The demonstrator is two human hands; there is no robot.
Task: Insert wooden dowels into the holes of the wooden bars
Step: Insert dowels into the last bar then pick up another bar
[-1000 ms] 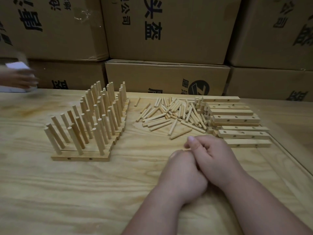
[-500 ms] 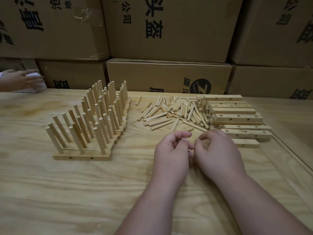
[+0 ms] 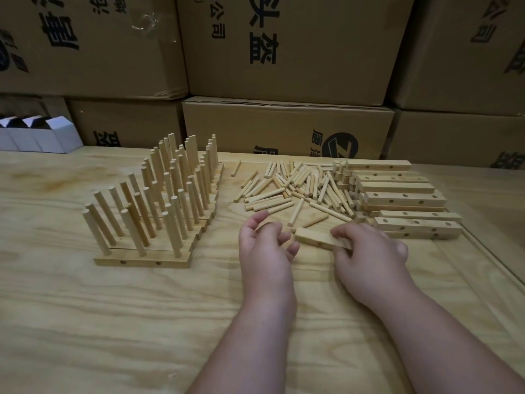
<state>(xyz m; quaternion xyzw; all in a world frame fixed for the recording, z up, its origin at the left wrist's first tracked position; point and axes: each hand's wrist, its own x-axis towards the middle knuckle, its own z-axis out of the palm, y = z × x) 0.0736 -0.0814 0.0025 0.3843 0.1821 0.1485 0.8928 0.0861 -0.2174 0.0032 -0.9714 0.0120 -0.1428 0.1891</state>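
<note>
Stacked brown cardboard boxes [image 3: 287,46] printed with large black characters wall off the back of a pale plywood table [image 3: 119,322] with strong wavy grain. Small white boxes [image 3: 42,135] sit at the far left edge.

At the centre of the table, the right hand [image 3: 369,251] grips one wooden bar [image 3: 318,238] by its right end, fingers curled over the top, the bar held slightly tilted just above or on the surface; which, I cannot tell. It is a short, square-edged strip of light wood with a small round hole showing on its near face. The left hand [image 3: 264,245] hovers just beside the bar's left end, fingers loosely curled and holding nothing visible.

Behind the hands lies a loose pile of dowels [image 3: 295,189]: smooth, round, pale sticks lying criss-cross. To the right of the pile, touching it, is a stack of empty bars [image 3: 403,197], rectangular with dark drilled holes along their sides.

On the left, well apart from the hands, stand the finished bars [image 3: 153,223], laid side by side in rows with dowels upright in them, leaning a little outward in the wide-angle view.
</note>
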